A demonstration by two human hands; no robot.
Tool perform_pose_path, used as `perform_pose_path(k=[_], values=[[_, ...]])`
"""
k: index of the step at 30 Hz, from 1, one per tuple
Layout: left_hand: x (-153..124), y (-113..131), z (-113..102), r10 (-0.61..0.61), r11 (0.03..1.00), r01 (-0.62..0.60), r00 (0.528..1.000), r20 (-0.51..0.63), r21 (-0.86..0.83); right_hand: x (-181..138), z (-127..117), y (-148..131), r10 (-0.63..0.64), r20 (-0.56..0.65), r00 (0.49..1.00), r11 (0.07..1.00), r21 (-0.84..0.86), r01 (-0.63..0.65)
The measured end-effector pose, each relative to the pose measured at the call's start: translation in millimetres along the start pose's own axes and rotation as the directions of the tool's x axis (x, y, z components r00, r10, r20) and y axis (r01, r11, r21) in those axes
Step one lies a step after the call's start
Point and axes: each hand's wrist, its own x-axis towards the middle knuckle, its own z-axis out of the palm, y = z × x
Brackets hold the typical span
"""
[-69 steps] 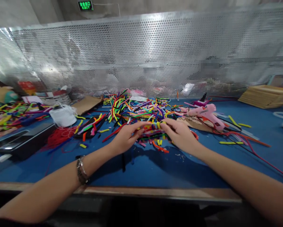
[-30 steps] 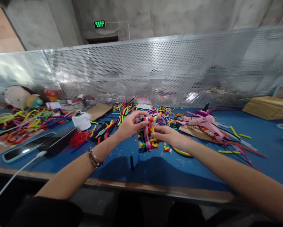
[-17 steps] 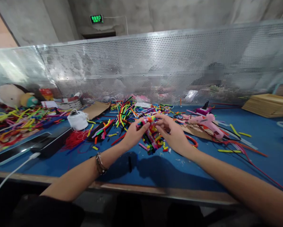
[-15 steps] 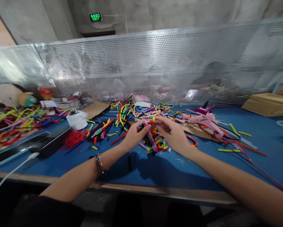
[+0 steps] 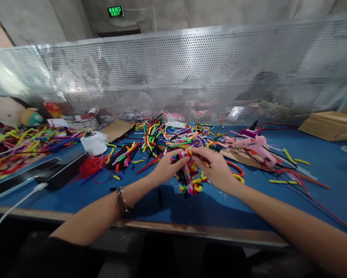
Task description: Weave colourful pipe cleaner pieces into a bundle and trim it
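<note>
Left hand (image 5: 166,170) and right hand (image 5: 216,170), each grip pinching the bundle (image 5: 189,181) at its top, now sit lower. Glue gun (image 5: 254,144) lies to the right. Loose stems (image 5: 167,135) are heaped behind.

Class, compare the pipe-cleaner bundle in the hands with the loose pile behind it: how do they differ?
The bundle is held by the left hand and right hand; the pile lies on the table. The bundle's pieces are short and packed; the pile's are longer and scattered. Both are many-coloured.

Bare blue mat (image 5: 190,210) near edge; pipe-cleaner heap (image 5: 167,135) blocks beyond.
</note>
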Motion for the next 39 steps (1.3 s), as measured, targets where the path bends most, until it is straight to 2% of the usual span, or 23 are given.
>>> perform_pose_path(k=[3, 5, 6, 7, 8, 9, 11, 13, 15, 18, 23, 25, 28, 32, 35, 39], values=[[4.6, 1.9, -11.6, -0.042, 0.994, 0.028, 0.989, 0.138, 0.101, 2.7, -5.5, 4.7, 0.123, 0.056, 0.991, 0.992, 0.035, -0.125], [7.6, 3.4, -32.8, -0.103, 0.964, 0.03, 0.958, 0.267, 0.265, 5.1, -11.7, 11.9, 0.199, 0.065, 0.978, 0.979, 0.028, -0.201], [8.3, 3.3, -47.5, -0.154, 0.919, 0.032, 0.947, 0.282, 0.394, 6.5, -15.1, 16.7, 0.22, 0.046, 0.974, 0.975, 0.019, -0.221], [8.1, 2.4, -64.2, -0.217, 0.828, 0.024, 0.935, 0.281, 0.56, 8.0, -18.2, 22.0, 0.236, 0.025, 0.971, 0.971, 0.017, -0.236], [7.0, 0.4, -81.9, -0.285, 0.691, 0.043, 0.934, 0.218, 0.722, 9.4, -21.0, 27.3, 0.244, 0.015, 0.97, 0.969, 0.015, -0.245], [5.1, -2.7, -99.6, -0.305, 0.617, 0.089, 0.943, 0.134, 0.782, 10.6, -23.0, 32.2, 0.25, 0.004, 0.968, 0.968, 0.015, -0.25], [-0.3, -11.9, -130.6, -0.336, 0.507, 0.186, 0.942, -0.006, 0.841, 12.2, -24.8, 39.5, 0.255, 0.0, 0.967, 0.967, 0.018, -0.255], [-5.5, -23.8, -150.2, -0.381, 0.428, 0.256, 0.921, -0.084, 0.867, 12.3, -23.8, 42.2, 0.249, 0.014, 0.968, 0.968, 0.02, -0.25], [-8.3, -36.3, -156.3, -0.431, 0.399, 0.271, 0.899, -0.082, 0.876, 10.9, -21.4, 40.8, 0.237, 0.037, 0.971, 0.971, 0.022, -0.238], [-5.0, -52.0, -146.1, -0.447, 0.395, 0.272, 0.892, -0.075, 0.877, 7.7, -18.6, 35.7, 0.221, 0.068, 0.973, 0.975, 0.019, -0.222], [14.4, -52.9, -126.9, -0.429, 0.519, 0.213, 0.903, 0.037, 0.828, 4.2, -18.8, 31.9, 0.211, 0.114, 0.971, 0.977, 0.006, -0.213], [19.0, -44.9, -133.9, -0.413, 0.562, 0.196, 0.908, 0.067, 0.803, 3.7, -19.4, 33.3, 0.209, 0.132, 0.969, 0.977, 0.003, -0.211], [13.1, -35.0, -161.7, -0.419, 0.554, 0.229, 0.907, 0.031, 0.8, 3.8, -20.3, 36.5, 0.203, 0.152, 0.967, 0.979, 0.003, -0.206], [-15.9, -41.7, -198.6, -0.542, 0.465, 0.305, 0.84, -0.004, 0.831, 4.6, -21.1, 40.1, 0.19, 0.164, 0.968, 0.981, -0.01, -0.191], [-37.1, -56.4, -206.7, -0.625, 0.415, 0.327, 0.781, 0.005, 0.849, 5.0, -21.3, 41.7, 0.176, 0.169, 0.97, 0.984, -0.036, -0.173], [-48.5, -69.9, -202.2, -0.67, 0.377, 0.342, 0.743, -0.002, 0.86, 4.5, -21.2, 42.7, 0.189, 0.17, 0.967, 0.982, -0.031, -0.186]])
